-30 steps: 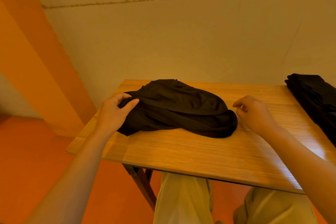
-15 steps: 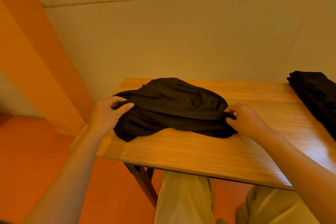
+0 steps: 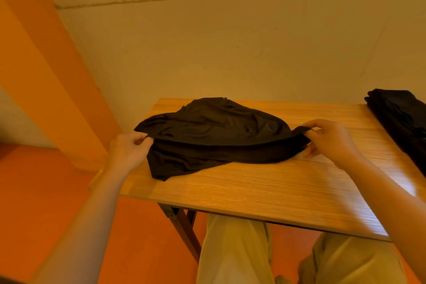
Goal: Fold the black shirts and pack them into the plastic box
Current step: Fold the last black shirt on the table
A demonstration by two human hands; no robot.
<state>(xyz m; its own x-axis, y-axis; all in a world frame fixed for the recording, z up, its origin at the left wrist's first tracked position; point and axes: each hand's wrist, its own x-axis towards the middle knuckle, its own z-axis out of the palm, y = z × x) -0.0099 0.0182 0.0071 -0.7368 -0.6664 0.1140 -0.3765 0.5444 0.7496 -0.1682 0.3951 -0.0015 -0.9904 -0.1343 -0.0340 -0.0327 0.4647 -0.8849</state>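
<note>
A crumpled black shirt point(image 3: 214, 136) lies on the left half of the wooden table point(image 3: 265, 189). My left hand point(image 3: 129, 152) pinches the shirt's left edge between thumb and fingers. My right hand point(image 3: 329, 140) grips the shirt's right end, with cloth bunched under the curled fingers. The fabric is stretched in a band between the two hands. No plastic box is in view.
A stack of other black shirts point(image 3: 401, 120) lies at the table's right edge, partly cut off by the frame. A plain wall stands right behind the table. The orange floor and the table's folding leg point(image 3: 182, 226) show below, with my knees under the near edge.
My right hand reached left and took hold of the shirt's right end. My left hand closed from a flat rest into a pinch. Both hands drew the cloth apart sideways.
</note>
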